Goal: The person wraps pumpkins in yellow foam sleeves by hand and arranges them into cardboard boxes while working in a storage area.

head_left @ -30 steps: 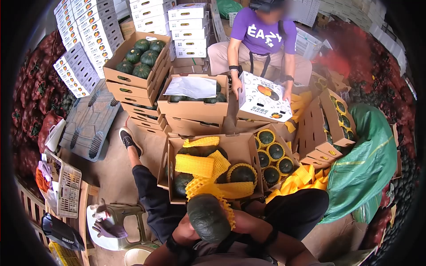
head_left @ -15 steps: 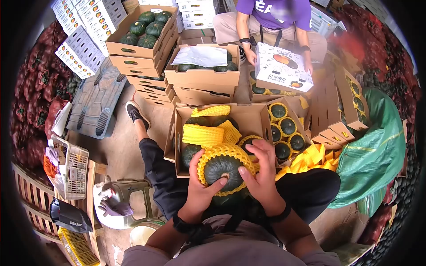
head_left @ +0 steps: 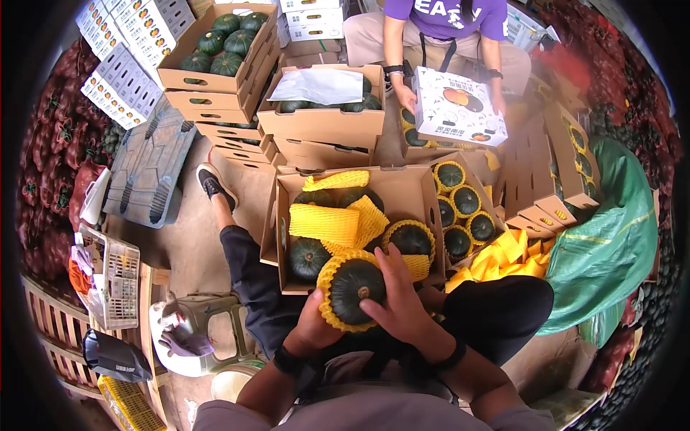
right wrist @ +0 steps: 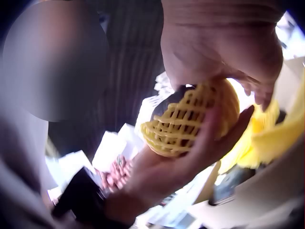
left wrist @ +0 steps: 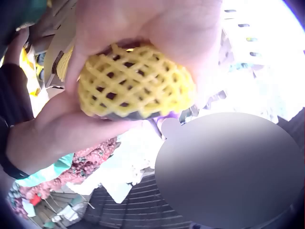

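Note:
A dark green pumpkin (head_left: 352, 284) in a yellow foam net (head_left: 329, 291) is held over my lap, at the near edge of an open cardboard box (head_left: 374, 176). Its stem faces up, and the net shows mostly around its left side. My left hand (head_left: 316, 327) grips it from below left, fingers beneath it. From the right, my right hand (head_left: 406, 305) holds it, thumb near the stem. The left wrist view shows the net's diamond mesh (left wrist: 136, 86) between both hands. Bare pumpkins (head_left: 309, 257), a netted pumpkin (head_left: 410, 239) and folded nets (head_left: 323, 224) lie in the box.
Netted pumpkins (head_left: 457, 243) fill a carton to the right, beside loose yellow nets (head_left: 496, 267) and a green sack (head_left: 600, 230). Stacked cartons (head_left: 320, 126) stand ahead. Across from me, a person in purple holds a white printed box (head_left: 460, 108). A stool (head_left: 194, 330) stands left.
The pumpkin came up from my lap with its net, then turned its stem toward the right. My right hand shifted down and left along its side. The other person's white box moved lower right in view.

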`<state>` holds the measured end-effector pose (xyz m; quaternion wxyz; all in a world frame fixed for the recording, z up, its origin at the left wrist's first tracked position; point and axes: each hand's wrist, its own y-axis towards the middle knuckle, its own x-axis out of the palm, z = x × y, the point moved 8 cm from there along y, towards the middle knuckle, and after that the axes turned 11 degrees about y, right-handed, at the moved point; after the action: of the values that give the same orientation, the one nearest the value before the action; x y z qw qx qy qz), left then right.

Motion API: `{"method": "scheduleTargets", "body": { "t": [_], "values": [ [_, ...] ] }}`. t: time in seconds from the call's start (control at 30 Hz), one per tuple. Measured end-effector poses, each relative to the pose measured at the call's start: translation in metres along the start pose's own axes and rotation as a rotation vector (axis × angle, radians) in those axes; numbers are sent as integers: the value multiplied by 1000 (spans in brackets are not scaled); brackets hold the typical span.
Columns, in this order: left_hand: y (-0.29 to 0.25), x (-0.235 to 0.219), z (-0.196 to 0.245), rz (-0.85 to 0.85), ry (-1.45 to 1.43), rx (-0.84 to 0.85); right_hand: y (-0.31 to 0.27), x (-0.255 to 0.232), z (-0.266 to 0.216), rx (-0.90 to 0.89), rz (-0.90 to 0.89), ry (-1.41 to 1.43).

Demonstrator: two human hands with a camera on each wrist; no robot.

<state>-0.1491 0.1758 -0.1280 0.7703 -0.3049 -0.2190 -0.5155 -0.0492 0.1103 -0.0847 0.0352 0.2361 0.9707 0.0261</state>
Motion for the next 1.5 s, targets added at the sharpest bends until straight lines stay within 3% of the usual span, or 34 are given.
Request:
{"method": "scheduleTargets", "body": {
  "t": [0.03, 0.07, 0.1, 0.17, 0.2, 0.23, 0.27, 0.3, 0.37, 0.4, 0.5, 0.53, 0.57, 0.63, 0.77, 0.8, 0.9, 0.93, 1.03, 1.07, 1.17, 1.23, 1.3, 1.4, 1.5],
  "values": [
    [4, -2, -2, 26, 41, -54, 0, 3, -13, -93, -56, -379],
    [14, 4, 3, -1, 126, 7, 1, 10, -14, -40, -183, -384],
    [15, 9, 4, 85, 413, 15, 1, 9, -13, -48, -164, -383],
    [24, 17, 10, 85, 330, -40, 17, -19, -1, 19, -207, -27],
    [28, 19, 13, 60, 350, -99, 21, -36, 11, 210, -163, 413],
    [30, 19, 18, 35, 370, -159, 29, -60, 27, 127, -45, 715],
    [33, 18, 19, 10, 387, -220, 30, -66, 28, 18, -55, 582],
    [46, 19, 31, -2, 740, -46, 44, -102, 45, 74, 298, 1071],
    [68, 33, 36, -30, 1439, 323, 68, -133, 34, -120, 492, 812],
    [70, 35, 28, 73, 1730, 326, 84, -138, 33, -202, 476, 521],
    [87, 9, 4, 142, 1991, 198, 103, -123, 21, -380, 474, -595],
    [92, -1, 7, 221, 1984, 340, 111, -114, 30, -379, 362, -765],
    [94, -12, 7, 182, 1934, 385, 116, -103, 34, -421, 244, -958],
    [93, -28, 14, 109, 1835, 466, 118, -88, 54, -302, 115, -1185],
    [90, -52, 36, 268, 1481, 411, 131, -82, 75, 0, -7, -1289],
    [88, -49, 43, 305, 1469, 435, 137, -81, 83, 121, -107, -1314],
    [90, -69, 34, 351, 1047, 42, 152, -82, 99, 315, -304, -1212],
    [91, -74, 32, 324, 973, 150, 151, -85, 96, 292, -257, -1116],
    [78, -65, 51, 357, 789, 291, 119, -89, 87, -159, 4, -1035],
    [70, -63, 52, 337, 632, 296, 112, -89, 73, -76, 67, -877],
    [37, -51, 38, 194, 645, 101, 73, -73, 51, 103, 211, 149],
    [16, -25, 34, 32, 1083, 46, 29, -14, 21, 316, -119, 310],
    [1, -3, 32, -37, 1200, 24, -5, 11, 13, 218, -182, -235],
    [-15, -3, 26, -83, 1327, -11, -21, 11, 6, 184, -74, 355],
    [-22, 6, 37, -60, 1545, 202, -39, 15, 21, 562, -369, 143]
  ]
}}
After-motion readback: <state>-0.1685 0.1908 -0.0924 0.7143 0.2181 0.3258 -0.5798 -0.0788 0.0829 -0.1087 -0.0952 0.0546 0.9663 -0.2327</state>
